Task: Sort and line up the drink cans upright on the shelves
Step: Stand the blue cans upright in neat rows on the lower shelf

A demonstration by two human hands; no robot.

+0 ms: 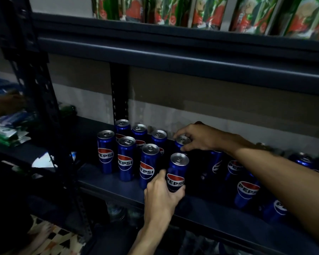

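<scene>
Mostly upright, silver-topped slim blue Pepsi cans (pixel 126 159).

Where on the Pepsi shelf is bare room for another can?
Bare shelf lies between the upright post and the leftmost Pepsi can. A front strip between the left hand and the right-side cans looks free. The middle cluster is crowded.

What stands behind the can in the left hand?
A second can, its top gripped by the right hand. Its lower body is hidden by the front can that the left hand holds. Beyond it is the grey wall.
</scene>
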